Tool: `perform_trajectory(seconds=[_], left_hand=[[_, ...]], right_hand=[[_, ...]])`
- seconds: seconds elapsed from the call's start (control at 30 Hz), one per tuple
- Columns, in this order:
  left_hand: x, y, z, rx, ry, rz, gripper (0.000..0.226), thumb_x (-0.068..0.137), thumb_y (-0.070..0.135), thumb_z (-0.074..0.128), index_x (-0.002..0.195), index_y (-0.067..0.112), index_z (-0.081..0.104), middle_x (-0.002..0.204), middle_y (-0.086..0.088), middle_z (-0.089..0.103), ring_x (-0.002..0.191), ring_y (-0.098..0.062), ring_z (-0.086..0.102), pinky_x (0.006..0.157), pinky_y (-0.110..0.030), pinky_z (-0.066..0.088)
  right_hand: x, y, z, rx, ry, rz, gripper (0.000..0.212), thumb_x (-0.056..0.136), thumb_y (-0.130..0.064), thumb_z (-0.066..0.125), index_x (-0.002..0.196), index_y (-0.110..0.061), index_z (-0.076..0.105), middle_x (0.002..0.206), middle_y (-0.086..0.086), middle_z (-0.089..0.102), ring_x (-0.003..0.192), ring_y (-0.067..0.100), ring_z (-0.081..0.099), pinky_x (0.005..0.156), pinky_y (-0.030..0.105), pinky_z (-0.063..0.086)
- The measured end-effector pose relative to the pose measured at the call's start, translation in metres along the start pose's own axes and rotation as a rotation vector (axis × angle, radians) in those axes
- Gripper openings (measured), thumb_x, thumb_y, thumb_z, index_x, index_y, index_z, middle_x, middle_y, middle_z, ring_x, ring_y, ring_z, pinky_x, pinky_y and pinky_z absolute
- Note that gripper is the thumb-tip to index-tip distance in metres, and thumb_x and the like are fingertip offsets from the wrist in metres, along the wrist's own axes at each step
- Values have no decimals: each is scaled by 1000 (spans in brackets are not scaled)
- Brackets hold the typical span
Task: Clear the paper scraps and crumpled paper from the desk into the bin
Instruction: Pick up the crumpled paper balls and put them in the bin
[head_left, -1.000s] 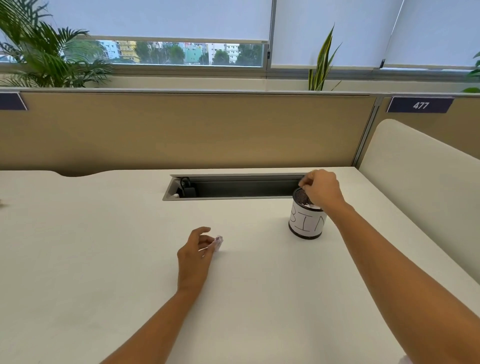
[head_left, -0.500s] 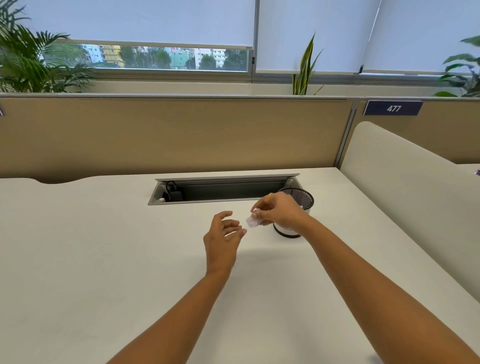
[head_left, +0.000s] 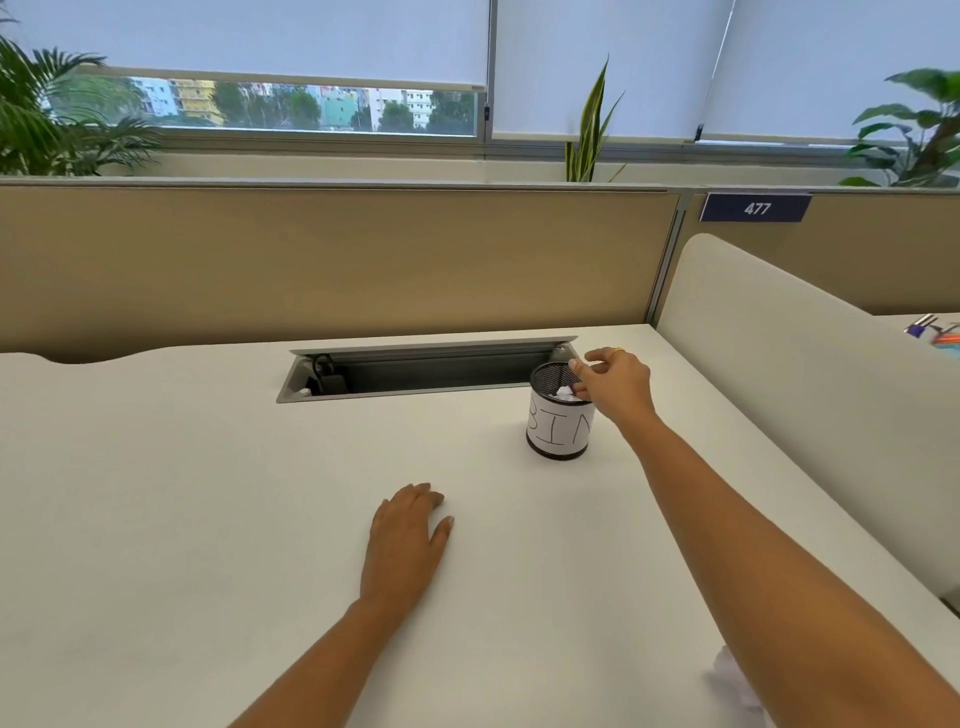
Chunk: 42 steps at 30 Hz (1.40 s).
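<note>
Here, right hand (head_left: 618, 385) hovers over bin (head_left: 558, 434) (grip: can't tell), left hand (head_left: 406, 535) flat on desk (head_left: 208, 519).

The right hand (head_left: 618, 384) now hovers over the bin (head_left: 560, 431), paper scrap (head_left: 566, 393) inside; the left hand (head_left: 408, 535) now rests flat, nearer.

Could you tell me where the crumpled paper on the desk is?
The crumpled paper lies on the desk at the head view's bottom right, beside the right forearm, well short of the bin.
</note>
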<state>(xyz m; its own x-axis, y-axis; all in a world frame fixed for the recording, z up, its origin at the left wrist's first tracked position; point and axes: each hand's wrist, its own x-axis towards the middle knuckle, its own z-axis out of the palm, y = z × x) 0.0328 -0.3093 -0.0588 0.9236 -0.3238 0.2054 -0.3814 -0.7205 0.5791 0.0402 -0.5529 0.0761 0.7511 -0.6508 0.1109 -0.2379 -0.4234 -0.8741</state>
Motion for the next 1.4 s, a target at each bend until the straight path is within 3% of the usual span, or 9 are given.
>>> perform_trajectory(seconds=[0.3,0.47,0.63,0.7,0.77,0.87,1.0,1.1,1.4], left_hand=[[-23,0,-4,122,-65,29,43,96,35,38,138,22,40,152,4,31,143,-11,22,120,-31,12],[-35,3,-8,132,-66,29,44,97,33,39,139,20,39,152,2,32,143,-14,23,120,-33,14],[-47,5,-12,140,-85,28,44,97,33,38,139,19,38,153,0,31,144,-15,22,121,-34,13],[-51,6,-14,135,-89,28,44,97,32,38,139,18,38,153,0,31,144,-15,22,121,-35,13],[-56,7,-15,125,-89,28,43,97,31,38,138,18,39,153,0,31,144,-15,22,121,-35,13],[-63,8,-17,123,-89,29,43,97,31,38,138,18,39,153,-1,31,144,-15,22,120,-35,13],[-73,8,-19,128,-93,31,44,97,32,37,139,18,38,153,-1,31,144,-15,22,120,-35,13],[-79,7,-20,128,-96,31,44,97,32,37,139,18,38,153,0,30,144,-15,21,120,-34,12],[-88,4,-22,119,-94,33,44,97,31,38,138,18,39,153,0,31,144,-15,22,120,-34,13]], right_hand=[[-64,16,-13,31,-6,-23,15,87,-11,59,94,0,67,87,17,70,82,31,68,84,45,56],[-131,44,-18,-114,-44,-18,17,87,-17,60,94,-5,69,97,12,72,88,22,64,77,23,46],[-194,68,-24,-421,-108,-69,21,90,-30,54,100,-17,67,104,1,71,81,19,64,71,24,42],[-210,79,-30,-541,-121,-85,24,92,-32,51,106,-19,64,114,0,67,104,18,61,89,26,41],[-220,90,-39,-676,-84,-138,28,94,-31,47,116,-18,59,134,-2,55,136,16,36,113,30,19],[-231,100,-55,-841,55,-189,37,94,-33,46,129,-22,49,150,-2,35,146,15,10,118,43,-4],[-237,109,-74,-907,96,-46,54,92,-38,49,141,-22,32,154,2,22,146,24,7,114,57,6],[-240,118,-78,-904,5,60,58,93,-39,46,144,-22,24,155,4,15,145,26,8,113,53,18],[-245,120,-69,-845,-13,-11,31,98,-20,34,127,-16,46,130,5,45,118,24,41,90,34,40]])
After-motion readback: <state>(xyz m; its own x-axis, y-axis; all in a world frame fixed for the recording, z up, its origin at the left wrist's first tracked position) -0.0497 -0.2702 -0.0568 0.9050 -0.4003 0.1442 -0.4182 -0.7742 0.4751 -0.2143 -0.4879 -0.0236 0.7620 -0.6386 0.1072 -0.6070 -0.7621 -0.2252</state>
